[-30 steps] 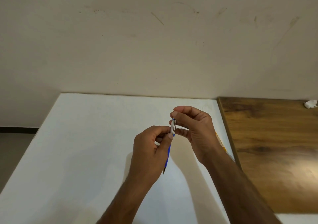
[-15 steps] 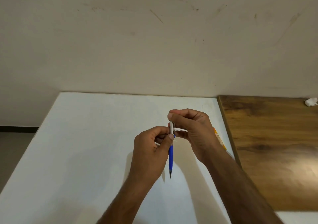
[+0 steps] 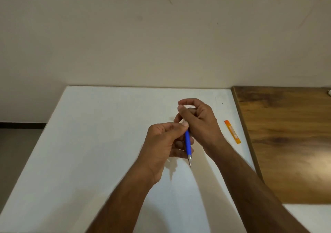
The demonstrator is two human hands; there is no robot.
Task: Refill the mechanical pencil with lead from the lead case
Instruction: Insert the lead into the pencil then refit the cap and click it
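Both hands meet over the white table: my left hand grips the blue pencil, my right hand seemingly pinches its top; the orange lead case lies nearby.

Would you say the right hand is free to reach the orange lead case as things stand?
Probably yes: the lead case lies uncovered on the white table, just right of the right hand. But that hand's fingers are busy at the top of the pencil.

The pencil has a matt blue plastic barrel and shiny metal tip. The orange lead case right of it looks translucent plastic, lying on the smooth white table; beyond that, a glossy wood-grain top.
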